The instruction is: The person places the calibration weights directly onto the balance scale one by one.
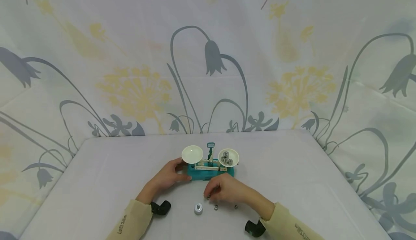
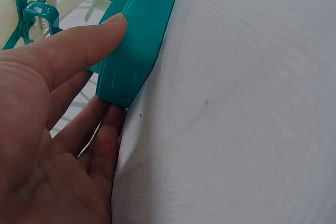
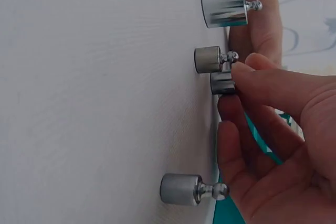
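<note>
A teal balance scale (image 1: pixel 203 175) stands on the white table, its left pan (image 1: pixel 192 154) empty and several metal weights (image 1: pixel 225 159) in its right pan (image 1: pixel 237 157). My left hand (image 1: pixel 167 175) holds the left end of the base, thumb (image 2: pixel 113 27) on the front face and fingers round the end. In front of the scale, my right hand (image 1: pixel 227 188) pinches a small metal weight (image 3: pixel 221 84) by its top, close over the table. A large weight (image 1: pixel 198 209), a smaller one (image 1: pixel 216 207) and another small one (image 1: pixel 236 207) stand upright nearby.
A flowered curtain (image 1: pixel 208 88) hangs behind the table and along both sides. Black wrist cameras (image 1: pixel 161 208) are strapped at both sleeves. The pointer post (image 1: pixel 211 151) rises between the two pans.
</note>
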`<state>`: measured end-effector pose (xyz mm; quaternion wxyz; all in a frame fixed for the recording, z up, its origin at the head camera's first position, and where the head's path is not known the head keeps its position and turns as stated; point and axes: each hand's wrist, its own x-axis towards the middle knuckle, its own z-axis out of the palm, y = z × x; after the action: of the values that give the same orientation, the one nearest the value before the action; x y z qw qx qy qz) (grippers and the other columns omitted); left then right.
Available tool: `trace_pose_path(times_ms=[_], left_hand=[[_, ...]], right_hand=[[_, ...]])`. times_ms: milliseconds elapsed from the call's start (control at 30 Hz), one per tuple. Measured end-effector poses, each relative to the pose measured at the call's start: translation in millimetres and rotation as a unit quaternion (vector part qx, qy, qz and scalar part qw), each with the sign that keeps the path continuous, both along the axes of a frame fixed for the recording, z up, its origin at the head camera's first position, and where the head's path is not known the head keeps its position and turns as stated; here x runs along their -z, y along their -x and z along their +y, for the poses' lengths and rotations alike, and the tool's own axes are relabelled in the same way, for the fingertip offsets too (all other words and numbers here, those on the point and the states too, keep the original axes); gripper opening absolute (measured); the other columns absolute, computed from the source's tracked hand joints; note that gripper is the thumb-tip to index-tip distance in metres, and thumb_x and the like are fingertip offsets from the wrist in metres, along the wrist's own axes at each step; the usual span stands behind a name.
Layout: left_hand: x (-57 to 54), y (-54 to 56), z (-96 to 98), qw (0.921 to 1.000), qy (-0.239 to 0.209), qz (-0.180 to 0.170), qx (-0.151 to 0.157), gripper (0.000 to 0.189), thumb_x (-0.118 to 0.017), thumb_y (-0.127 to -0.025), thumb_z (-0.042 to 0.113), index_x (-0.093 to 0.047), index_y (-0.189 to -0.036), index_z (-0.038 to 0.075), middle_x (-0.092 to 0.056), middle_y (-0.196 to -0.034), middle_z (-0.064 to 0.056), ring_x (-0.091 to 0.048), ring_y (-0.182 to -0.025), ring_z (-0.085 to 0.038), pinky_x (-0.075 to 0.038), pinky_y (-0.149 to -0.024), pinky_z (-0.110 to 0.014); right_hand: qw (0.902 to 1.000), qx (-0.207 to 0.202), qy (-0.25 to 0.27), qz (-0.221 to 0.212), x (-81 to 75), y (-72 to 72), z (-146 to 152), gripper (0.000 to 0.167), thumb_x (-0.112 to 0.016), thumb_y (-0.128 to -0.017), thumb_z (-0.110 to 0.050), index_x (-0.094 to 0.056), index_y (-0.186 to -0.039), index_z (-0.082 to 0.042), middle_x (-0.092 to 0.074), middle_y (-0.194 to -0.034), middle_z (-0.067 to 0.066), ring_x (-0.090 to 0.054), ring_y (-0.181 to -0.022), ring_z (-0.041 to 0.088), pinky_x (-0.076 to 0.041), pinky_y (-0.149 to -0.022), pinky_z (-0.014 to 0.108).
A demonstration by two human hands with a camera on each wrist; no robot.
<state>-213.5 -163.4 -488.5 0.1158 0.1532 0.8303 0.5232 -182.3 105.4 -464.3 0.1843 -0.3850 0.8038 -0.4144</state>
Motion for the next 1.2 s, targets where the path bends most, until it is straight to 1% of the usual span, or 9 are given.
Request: trace_pose_path(times_ms=[233, 433, 600, 767, 1000, 1200], left_hand=[[-2.7, -2.3, 0.5, 1.0000, 0.001, 0.003, -0.003, 0.066, -0.083, -0.081, 0.016, -0.053, -0.138, 0.000, -0.056, -0.138, -0.014, -0.049, -0.131, -0.038, -0.038, -0.111, -0.053], [-2.4, -1.7, 0.6, 1.0000, -0.003, 0.003, -0.003, 0.065, -0.083, -0.081, 0.015, -0.054, -0.137, 0.001, -0.057, -0.137, -0.013, -0.050, -0.131, -0.037, -0.039, -0.111, -0.052], [-2.5, -1.9, 0.2, 1.0000, -0.002, 0.002, -0.003, 0.064, -0.083, -0.081, 0.016, -0.055, -0.137, 0.002, -0.057, -0.137, -0.012, -0.050, -0.131, -0.036, -0.038, -0.111, -0.052], [-1.9, -1.6, -0.1, 1.0000, -0.001, 0.002, -0.001, 0.064, -0.082, -0.082, 0.017, -0.054, -0.138, 0.002, -0.056, -0.138, -0.013, -0.049, -0.131, -0.036, -0.038, -0.111, -0.052], [-1.7, -1.9, 0.7, 1.0000, -0.003, 0.005, -0.002, 0.065, -0.083, -0.081, 0.015, -0.054, -0.138, 0.001, -0.056, -0.138, -0.014, -0.049, -0.131, -0.037, -0.038, -0.111, -0.052], [-1.0, -1.9, 0.8, 1.0000, -0.005, 0.008, -0.002, 0.065, -0.082, -0.081, 0.013, -0.053, -0.138, 0.000, -0.056, -0.138, -0.015, -0.050, -0.130, -0.037, -0.040, -0.110, -0.052]], right_hand=[[0.9999, -0.001, -0.012, -0.006, 1.1, 0.7, -0.4, 0.022, -0.077, -0.080, 0.005, -0.079, -0.093, -0.013, -0.070, -0.094, -0.013, -0.063, -0.089, 0.000, -0.055, -0.081, 0.020], [0.9999, 0.002, -0.015, -0.007, 1.7, 1.1, -1.3, 0.022, -0.077, -0.081, 0.005, -0.079, -0.091, -0.014, -0.070, -0.093, -0.014, -0.063, -0.089, 0.000, -0.054, -0.081, 0.020], [0.9999, 0.002, -0.010, -0.005, 2.3, 0.6, -1.9, 0.021, -0.077, -0.081, 0.005, -0.078, -0.092, -0.013, -0.070, -0.093, -0.013, -0.063, -0.089, 0.000, -0.055, -0.081, 0.020], [1.0000, 0.003, -0.009, 0.001, 3.5, 1.1, -1.6, 0.021, -0.078, -0.081, 0.003, -0.078, -0.092, -0.014, -0.069, -0.092, -0.014, -0.062, -0.087, 0.000, -0.054, -0.080, 0.020], [0.9994, 0.013, -0.027, 0.017, 6.5, 2.7, -0.7, 0.020, -0.081, -0.080, -0.003, -0.078, -0.093, -0.018, -0.067, -0.090, -0.017, -0.059, -0.083, -0.001, -0.053, -0.076, 0.020], [0.9995, 0.010, -0.026, 0.017, 7.2, 2.6, -0.1, 0.018, -0.081, -0.081, -0.004, -0.078, -0.093, -0.018, -0.066, -0.090, -0.017, -0.059, -0.083, -0.001, -0.054, -0.076, 0.019]])
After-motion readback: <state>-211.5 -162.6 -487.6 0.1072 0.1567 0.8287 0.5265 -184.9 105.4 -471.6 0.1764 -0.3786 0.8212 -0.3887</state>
